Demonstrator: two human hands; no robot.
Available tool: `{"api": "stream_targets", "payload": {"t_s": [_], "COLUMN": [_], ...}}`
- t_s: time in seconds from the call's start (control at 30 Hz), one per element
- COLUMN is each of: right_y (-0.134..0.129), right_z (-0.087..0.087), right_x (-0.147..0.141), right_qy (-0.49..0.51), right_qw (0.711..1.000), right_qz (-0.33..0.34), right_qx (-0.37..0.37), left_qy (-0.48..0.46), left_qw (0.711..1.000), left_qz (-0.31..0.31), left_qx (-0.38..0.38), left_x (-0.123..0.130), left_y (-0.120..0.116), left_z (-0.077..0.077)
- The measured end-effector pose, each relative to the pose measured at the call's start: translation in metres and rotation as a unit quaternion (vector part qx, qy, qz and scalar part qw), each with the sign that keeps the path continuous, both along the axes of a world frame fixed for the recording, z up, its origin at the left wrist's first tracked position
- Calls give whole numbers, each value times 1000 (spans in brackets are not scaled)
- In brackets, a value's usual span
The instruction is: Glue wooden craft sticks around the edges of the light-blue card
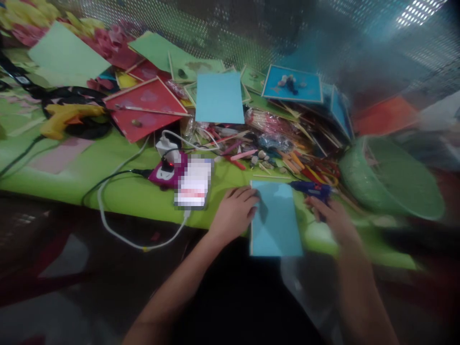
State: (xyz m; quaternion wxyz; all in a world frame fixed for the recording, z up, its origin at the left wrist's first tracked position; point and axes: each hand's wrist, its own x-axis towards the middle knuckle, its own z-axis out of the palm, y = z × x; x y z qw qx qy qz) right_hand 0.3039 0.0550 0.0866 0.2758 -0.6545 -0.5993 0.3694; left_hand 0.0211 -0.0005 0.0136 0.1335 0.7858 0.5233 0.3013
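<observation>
A light blue card (276,225) lies at the front edge of the green-covered table, its lower end reaching past the edge. A thin pale strip runs along its left side. My left hand (235,211) is closed at that side, bent fingers pressed on the card's upper left edge. In my right hand (327,213) is a dark blue glue gun (314,189), gripped by its handle. Its nozzle points left, at the card's upper right corner. Whether the tip touches the card I cannot tell.
A phone (194,184) on a white cable lies beside a purple power strip (167,172). Craft sticks, pebbles and scissors crowd behind. A green basket (395,177) stands right, a yellow glue gun (68,117) left. Framed cards, one red (147,110), pile up at the back.
</observation>
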Motion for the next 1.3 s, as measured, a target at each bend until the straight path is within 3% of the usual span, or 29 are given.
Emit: {"api": "stream_targets", "payload": {"t_s": [0.63, 1.3], "right_y": [1, 2], "right_z": [-8, -6], "right_x": [6, -2], "right_qy": [-110, -72], "right_qw": [994, 997], "right_qz": [-14, -18], "right_qx": [-23, -32], "left_qy": [-5, -1], "left_qw": [1000, 1000], "left_qz": [-1, 2], "left_qx": [0, -1], "left_x": [0, 0], "left_y": [0, -1], "left_z": [1, 2]}}
